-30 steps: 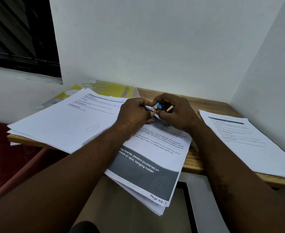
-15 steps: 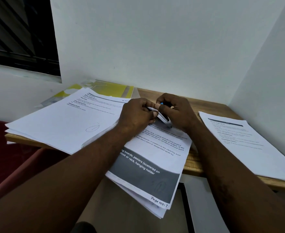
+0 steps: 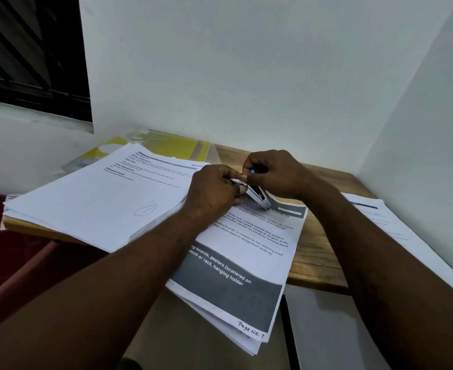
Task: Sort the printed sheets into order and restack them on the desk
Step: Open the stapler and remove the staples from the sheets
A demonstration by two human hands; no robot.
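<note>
Since the earlier views, the small white device (image 3: 257,196) held between the hands shows more of its length, and its lower end now points down at the top corner of the middle stack (image 3: 246,263).

The wooden desk (image 3: 316,252) bears three piles of printed sheets. The left stack (image 3: 86,209) is the broadest and lies partly over a yellow folder (image 3: 178,148) at the back. The middle stack overhangs the desk's front edge, and its top sheet carries the handwritten mark "Page No: 7" (image 3: 250,330). The right stack (image 3: 396,236) lies well apart, against the side wall.

The left hand (image 3: 214,194) has its fingers curled round the near end of the device. The right hand (image 3: 276,172) pinches its far end, where a blue part (image 3: 252,171) shows between the fingers. Whether the device is a stapler or something else cannot be told.

As a judgement, sorting appears well advanced: the sheets already lie in separate piles and at least one bears a page number. Fastening or unfastening the middle pile seems to be the step in hand. Combining the piles into one ordered stack on the desk is not yet done.
</note>
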